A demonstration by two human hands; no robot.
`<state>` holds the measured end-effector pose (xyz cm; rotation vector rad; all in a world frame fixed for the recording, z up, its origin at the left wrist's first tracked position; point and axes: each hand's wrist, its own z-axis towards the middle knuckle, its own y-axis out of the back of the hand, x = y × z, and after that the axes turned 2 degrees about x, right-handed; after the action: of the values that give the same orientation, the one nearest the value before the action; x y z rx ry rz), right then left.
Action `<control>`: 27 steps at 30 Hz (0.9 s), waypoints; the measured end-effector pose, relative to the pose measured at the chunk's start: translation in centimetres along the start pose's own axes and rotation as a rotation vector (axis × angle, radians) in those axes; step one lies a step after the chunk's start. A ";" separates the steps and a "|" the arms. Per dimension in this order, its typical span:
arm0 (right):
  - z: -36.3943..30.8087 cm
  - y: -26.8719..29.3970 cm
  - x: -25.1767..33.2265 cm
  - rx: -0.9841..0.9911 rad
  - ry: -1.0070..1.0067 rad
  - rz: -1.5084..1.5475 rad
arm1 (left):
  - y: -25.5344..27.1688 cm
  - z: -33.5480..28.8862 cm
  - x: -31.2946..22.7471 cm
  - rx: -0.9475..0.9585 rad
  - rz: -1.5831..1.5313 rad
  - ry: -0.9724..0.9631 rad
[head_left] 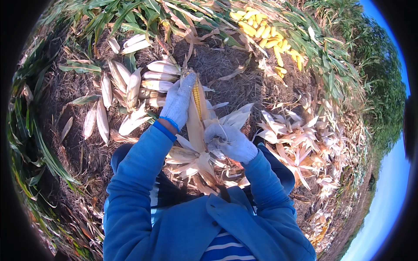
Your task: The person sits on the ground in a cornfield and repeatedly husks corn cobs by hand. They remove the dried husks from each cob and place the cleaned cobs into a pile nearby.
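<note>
My left hand (179, 98), in a white knitted glove with a blue band at the wrist, is wrapped round a partly husked ear of corn (197, 101). A strip of yellow kernels shows along the ear, and pale dry husk covers the rest of what is visible. Lower and to the right, my right hand (233, 141), also gloved, has its fingers curled in against the corn husk (198, 132) by the ear's lower part; the fingertips are partly hidden. Loose peeled husks (202, 165) lie spread between my knees, under my hands.
Unhusked ears (133, 89) lie on the straw-covered ground to the left and ahead. A pile of bare yellow cobs (263, 32) rests on green stalks at the far right. Discarded husks (300, 139) are heaped beside my right knee. Cut leafy stalks (39, 130) edge the left side.
</note>
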<state>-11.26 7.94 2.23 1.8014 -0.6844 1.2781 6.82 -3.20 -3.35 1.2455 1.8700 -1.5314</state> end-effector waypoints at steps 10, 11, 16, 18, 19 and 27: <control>-8.9 -3.6 -5.5 0.253 -0.347 0.013 | 2.8 0.7 -3.2 -0.146 -0.182 -0.178; -8.4 -3.4 -6.2 0.224 -0.361 -0.082 | 2.2 0.6 -2.7 -0.120 -0.145 -0.187; -5.4 -0.5 -5.6 -0.200 -0.404 0.245 | 1.0 -0.5 -1.4 0.101 0.101 -0.249; -3.4 0.9 -3.8 -0.455 -0.324 0.137 | 0.7 -0.8 -1.4 0.164 0.181 -0.260; -2.1 1.4 -2.7 -0.526 -0.206 0.105 | 0.7 -0.9 -1.4 0.210 0.205 -0.220; 6.9 2.9 3.8 -0.588 0.138 -0.153 | -0.3 -1.9 -0.5 0.414 0.195 -0.206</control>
<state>-8.83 0.61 5.52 1.2477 -0.7354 0.9585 7.21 -1.62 -2.16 1.3336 1.3018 -1.9136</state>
